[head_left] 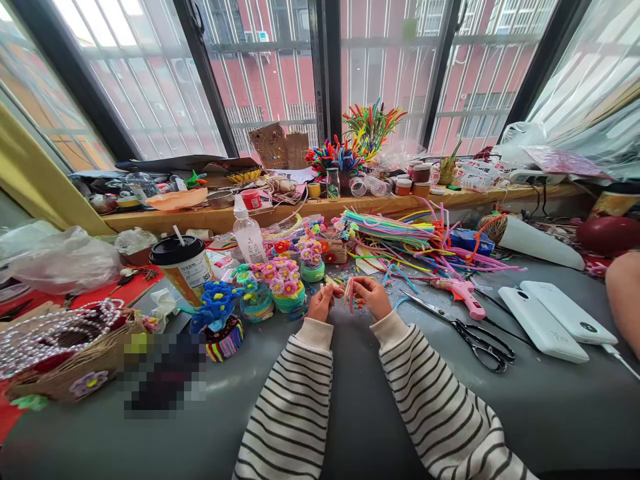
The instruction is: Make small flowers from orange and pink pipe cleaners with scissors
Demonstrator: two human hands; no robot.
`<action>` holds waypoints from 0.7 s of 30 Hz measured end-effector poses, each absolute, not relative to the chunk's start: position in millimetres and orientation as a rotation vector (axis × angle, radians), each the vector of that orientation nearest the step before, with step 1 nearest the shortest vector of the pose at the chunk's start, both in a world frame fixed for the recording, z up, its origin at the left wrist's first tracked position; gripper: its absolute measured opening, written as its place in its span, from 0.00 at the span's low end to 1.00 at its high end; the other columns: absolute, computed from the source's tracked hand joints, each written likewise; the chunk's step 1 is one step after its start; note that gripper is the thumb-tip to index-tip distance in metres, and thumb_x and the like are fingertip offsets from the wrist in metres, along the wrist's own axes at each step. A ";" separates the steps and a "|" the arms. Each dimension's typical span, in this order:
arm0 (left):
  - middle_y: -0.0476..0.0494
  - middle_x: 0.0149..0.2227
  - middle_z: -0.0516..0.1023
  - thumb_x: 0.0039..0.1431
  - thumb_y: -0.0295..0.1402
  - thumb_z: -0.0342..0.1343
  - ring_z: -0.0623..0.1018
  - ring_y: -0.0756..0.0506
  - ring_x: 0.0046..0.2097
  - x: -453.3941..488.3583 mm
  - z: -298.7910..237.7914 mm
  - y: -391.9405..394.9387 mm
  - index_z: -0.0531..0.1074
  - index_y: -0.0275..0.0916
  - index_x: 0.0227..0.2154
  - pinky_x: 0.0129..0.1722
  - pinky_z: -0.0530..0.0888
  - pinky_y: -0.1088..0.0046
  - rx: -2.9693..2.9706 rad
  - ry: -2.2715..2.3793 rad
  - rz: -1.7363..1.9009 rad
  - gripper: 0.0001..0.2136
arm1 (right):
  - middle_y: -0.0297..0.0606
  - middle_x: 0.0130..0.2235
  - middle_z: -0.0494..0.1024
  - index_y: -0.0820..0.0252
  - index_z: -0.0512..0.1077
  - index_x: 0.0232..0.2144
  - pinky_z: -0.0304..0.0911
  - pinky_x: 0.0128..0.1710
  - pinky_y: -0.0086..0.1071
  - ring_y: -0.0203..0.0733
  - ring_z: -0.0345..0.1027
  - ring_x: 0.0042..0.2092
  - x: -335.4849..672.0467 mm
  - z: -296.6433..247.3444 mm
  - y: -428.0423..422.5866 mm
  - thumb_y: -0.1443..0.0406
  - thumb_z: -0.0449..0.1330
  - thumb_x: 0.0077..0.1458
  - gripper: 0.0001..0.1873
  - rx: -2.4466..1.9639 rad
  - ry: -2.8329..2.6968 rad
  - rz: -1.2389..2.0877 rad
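My left hand (321,301) and my right hand (371,296) meet over the grey table (360,393), both in striped sleeves. Between their closed fingers they pinch a small bundle of pink pipe cleaners (350,294), bent into loops. Just left of my left hand stand small pipe-cleaner flower pots (285,285) in pink, yellow and green. A blue flower pot (218,319) stands further left.
Black scissors (473,333) and a pink glue gun (463,293) lie to the right, beside two white power banks (555,320). A heap of coloured pipe cleaners (400,233), a lidded cup (184,265), a plastic bottle (249,235) and a bead basket (60,350) surround the work spot. Another person's arm (625,300) shows at right.
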State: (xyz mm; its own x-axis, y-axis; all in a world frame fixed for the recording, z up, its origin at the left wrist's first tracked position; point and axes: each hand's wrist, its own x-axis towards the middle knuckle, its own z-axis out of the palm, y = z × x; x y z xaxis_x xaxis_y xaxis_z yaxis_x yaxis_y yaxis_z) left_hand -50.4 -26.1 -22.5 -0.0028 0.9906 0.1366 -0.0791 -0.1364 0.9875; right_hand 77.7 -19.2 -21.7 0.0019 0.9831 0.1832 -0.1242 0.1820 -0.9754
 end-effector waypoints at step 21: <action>0.51 0.12 0.64 0.40 0.41 0.51 0.63 0.57 0.13 -58.6 -18.1 -27.9 0.67 0.32 0.17 0.12 0.57 0.81 0.886 0.836 1.346 0.14 | 0.33 0.21 0.69 0.62 0.64 0.23 0.60 0.18 0.28 0.34 0.62 0.20 82.3 -20.0 -17.3 0.60 0.55 0.36 0.11 -0.988 -1.041 1.127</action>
State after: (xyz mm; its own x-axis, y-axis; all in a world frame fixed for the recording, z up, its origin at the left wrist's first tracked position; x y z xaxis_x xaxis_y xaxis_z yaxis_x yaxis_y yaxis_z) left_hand -58.6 -27.9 -18.1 0.0540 0.9985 0.0029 -0.4403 0.0212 0.8976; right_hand 82.3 -17.3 -20.0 0.1150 0.9843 0.1339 -0.2112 0.1559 -0.9649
